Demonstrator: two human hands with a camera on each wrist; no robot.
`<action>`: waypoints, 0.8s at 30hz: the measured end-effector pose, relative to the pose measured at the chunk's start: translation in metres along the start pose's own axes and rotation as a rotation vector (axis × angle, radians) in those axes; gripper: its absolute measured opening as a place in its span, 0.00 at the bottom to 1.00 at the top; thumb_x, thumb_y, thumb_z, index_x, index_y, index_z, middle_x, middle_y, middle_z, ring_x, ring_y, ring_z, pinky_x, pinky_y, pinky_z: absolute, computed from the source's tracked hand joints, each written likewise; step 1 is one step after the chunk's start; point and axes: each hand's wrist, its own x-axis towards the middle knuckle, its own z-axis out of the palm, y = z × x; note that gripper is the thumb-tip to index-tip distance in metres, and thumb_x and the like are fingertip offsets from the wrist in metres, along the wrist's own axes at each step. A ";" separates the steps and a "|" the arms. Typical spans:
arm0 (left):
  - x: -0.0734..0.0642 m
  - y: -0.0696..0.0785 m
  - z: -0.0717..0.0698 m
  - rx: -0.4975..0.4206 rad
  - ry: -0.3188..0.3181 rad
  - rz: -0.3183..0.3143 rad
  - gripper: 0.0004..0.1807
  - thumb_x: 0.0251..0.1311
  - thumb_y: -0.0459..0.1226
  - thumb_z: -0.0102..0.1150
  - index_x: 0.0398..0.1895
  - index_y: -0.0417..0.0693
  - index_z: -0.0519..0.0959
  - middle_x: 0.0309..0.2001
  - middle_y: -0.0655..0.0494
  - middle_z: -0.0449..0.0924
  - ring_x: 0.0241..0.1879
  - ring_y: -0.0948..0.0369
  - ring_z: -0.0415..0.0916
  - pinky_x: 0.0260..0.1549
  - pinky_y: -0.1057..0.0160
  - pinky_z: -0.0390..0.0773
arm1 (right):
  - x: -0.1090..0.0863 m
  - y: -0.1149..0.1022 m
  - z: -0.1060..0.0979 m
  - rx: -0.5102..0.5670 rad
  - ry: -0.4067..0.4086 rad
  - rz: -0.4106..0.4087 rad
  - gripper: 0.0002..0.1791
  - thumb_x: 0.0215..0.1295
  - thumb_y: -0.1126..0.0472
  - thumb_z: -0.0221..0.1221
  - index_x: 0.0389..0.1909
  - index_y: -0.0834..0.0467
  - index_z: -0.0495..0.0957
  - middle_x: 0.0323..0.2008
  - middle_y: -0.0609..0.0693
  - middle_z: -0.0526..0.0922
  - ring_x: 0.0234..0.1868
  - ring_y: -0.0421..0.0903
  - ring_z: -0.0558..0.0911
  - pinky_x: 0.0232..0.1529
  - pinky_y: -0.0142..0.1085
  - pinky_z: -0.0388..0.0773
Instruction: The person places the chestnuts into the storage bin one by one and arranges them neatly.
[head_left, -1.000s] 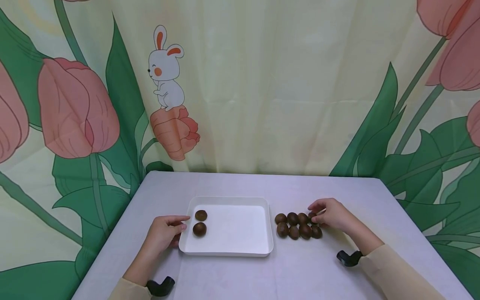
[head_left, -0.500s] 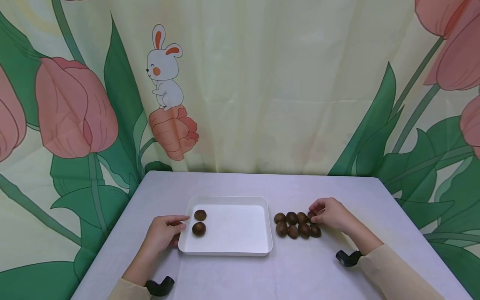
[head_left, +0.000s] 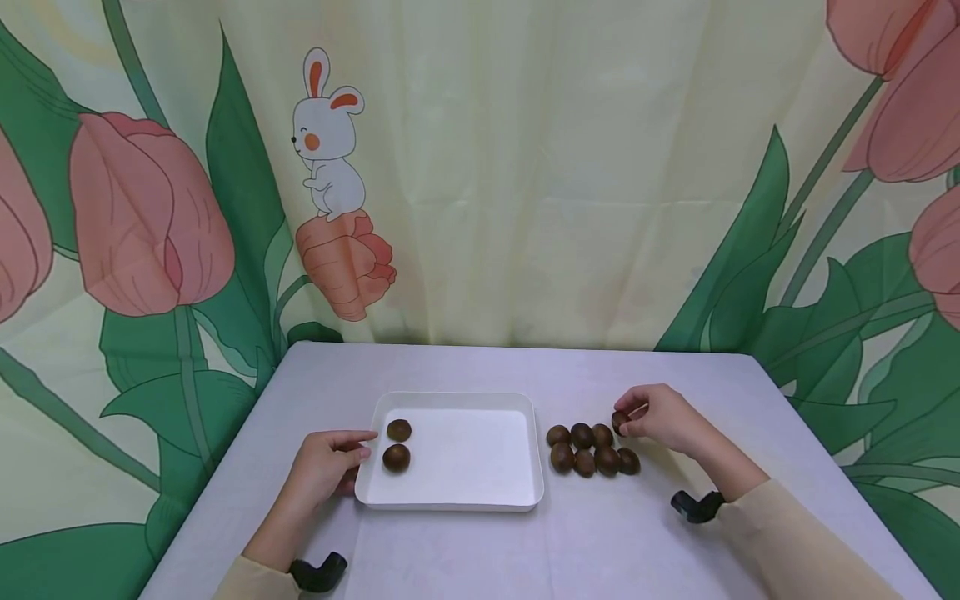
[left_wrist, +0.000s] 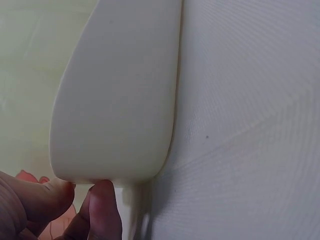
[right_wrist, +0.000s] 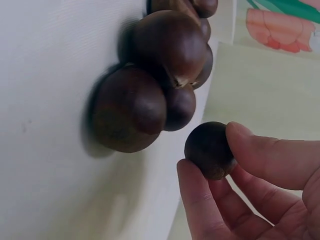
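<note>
In the head view my left hand (head_left: pixel 325 465) holds the left edge of a shallow white tray (head_left: pixel 480 507). The left wrist view shows the thumb at the rim of the tray (left_wrist: pixel 115 100) and a fingertip against its wall. Two brown chestnuts, one glossy chestnut (head_left: pixel 396 457) and one duller chestnut (head_left: pixel 399 430), lie inside along the left side. My right hand (head_left: pixel 663 418) pinches a dark chestnut (right_wrist: pixel 210 150) between thumb and fingers, raised off the table. Just left of and below that hand, several chestnuts (head_left: pixel 606 460) sit close together in two rows.
A white cloth covers the table (head_left: pixel 450 558). Behind it hangs a curtain (head_left: pixel 525 208) printed with tulips, leaves and a rabbit on a carrot. Black wrist devices (head_left: pixel 697 506) sit at both cuffs.
My right hand has lifted a chestnut from the right end of the back row, rising slightly. The left hand stays at the tray. The head view has shifted a little.
</note>
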 end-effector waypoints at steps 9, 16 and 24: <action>-0.001 0.001 -0.001 -0.007 -0.005 0.002 0.18 0.67 0.29 0.69 0.59 0.47 0.89 0.51 0.41 0.86 0.34 0.57 0.82 0.27 0.60 0.85 | 0.003 -0.018 0.005 0.005 -0.007 -0.063 0.16 0.64 0.65 0.74 0.51 0.61 0.86 0.44 0.52 0.90 0.46 0.48 0.87 0.44 0.39 0.87; 0.001 0.001 0.000 -0.007 0.001 -0.006 0.18 0.67 0.30 0.70 0.59 0.47 0.89 0.50 0.41 0.86 0.33 0.57 0.82 0.27 0.61 0.85 | 0.006 -0.038 0.019 0.027 -0.014 -0.100 0.14 0.64 0.65 0.74 0.50 0.60 0.86 0.44 0.53 0.91 0.46 0.49 0.87 0.46 0.41 0.88; 0.001 0.002 0.000 -0.007 0.004 -0.014 0.18 0.66 0.29 0.70 0.58 0.47 0.90 0.50 0.41 0.86 0.32 0.58 0.82 0.27 0.60 0.85 | 0.011 -0.061 0.035 0.058 -0.028 -0.136 0.14 0.64 0.64 0.73 0.50 0.57 0.87 0.45 0.51 0.90 0.47 0.48 0.87 0.49 0.44 0.88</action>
